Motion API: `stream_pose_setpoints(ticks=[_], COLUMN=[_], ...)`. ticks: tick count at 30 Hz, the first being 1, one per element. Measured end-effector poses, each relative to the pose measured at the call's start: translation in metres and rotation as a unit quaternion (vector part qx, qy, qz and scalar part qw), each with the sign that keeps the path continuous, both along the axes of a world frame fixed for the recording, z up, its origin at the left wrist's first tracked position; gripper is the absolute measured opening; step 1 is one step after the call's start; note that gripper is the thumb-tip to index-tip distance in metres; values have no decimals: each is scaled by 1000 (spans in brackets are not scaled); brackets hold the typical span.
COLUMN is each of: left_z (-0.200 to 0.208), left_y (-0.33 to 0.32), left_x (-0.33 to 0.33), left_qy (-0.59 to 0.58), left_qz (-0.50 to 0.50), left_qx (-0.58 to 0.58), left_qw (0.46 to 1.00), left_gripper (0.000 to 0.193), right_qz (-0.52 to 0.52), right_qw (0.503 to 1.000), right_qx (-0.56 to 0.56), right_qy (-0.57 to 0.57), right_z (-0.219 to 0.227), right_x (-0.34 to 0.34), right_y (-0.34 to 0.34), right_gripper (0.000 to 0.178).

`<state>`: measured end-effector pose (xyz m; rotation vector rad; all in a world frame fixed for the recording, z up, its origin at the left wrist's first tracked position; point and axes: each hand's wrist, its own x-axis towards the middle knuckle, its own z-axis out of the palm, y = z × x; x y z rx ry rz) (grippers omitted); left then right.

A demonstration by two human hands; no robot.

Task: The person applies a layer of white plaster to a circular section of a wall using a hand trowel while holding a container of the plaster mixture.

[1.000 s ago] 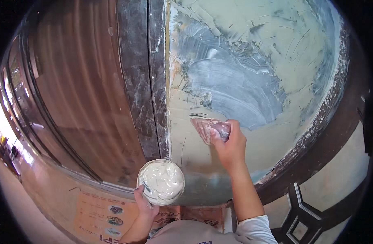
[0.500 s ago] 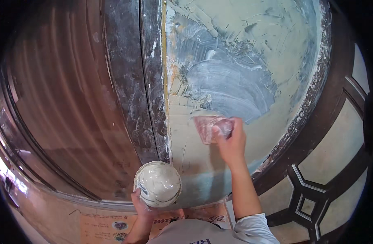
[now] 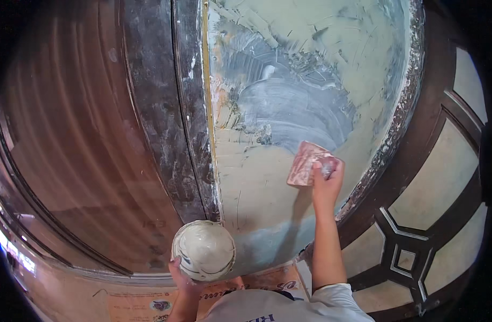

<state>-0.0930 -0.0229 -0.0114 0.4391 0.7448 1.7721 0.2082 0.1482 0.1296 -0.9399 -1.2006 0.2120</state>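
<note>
My right hand (image 3: 327, 174) grips a pinkish, paste-smeared putty spreader (image 3: 306, 163), fingers wrapped round its grey-white handle. The blade is over the lower part of the wall panel (image 3: 267, 185); whether it touches the surface I cannot tell. Beige paste covers much of that panel, and a bluish-grey, thinly smeared patch (image 3: 294, 107) shows in its middle. Low on the left, my left hand (image 3: 184, 276) holds a round bowl (image 3: 232, 257) by its side. Creamy, wet putty (image 3: 205, 247) fills it.
Left of the panel runs a dark frame (image 3: 154, 96) with a yellowish strip (image 3: 206, 80), then a glossy brown panel (image 3: 79, 134). To the right stands dark lattice woodwork (image 3: 385, 257) with pale insets. An orange printed sheet (image 3: 133, 307) lies below.
My right hand has moved the spreader to the right and turned its blade more upright. The bowl sits slightly lower and further left in view; the whole scene has shifted a little left.
</note>
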Motion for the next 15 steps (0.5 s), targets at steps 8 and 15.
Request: stream_pose_setpoints(ticks=[8,15], left_z=[-13,-17], left_y=[11,12], left_x=[-5,-6], left_qy=[-50,-41], left_qz=[-10,-47], left_qx=[-10,2], left_qw=[999,998], left_gripper=[67,68], right_qz=[6,27], right_qw=[984,973], right_qx=[-74,15], right_qy=[-164,228], right_z=[-4,-29], right_x=[-22,46], right_y=[-22,13], right_gripper=[25,27])
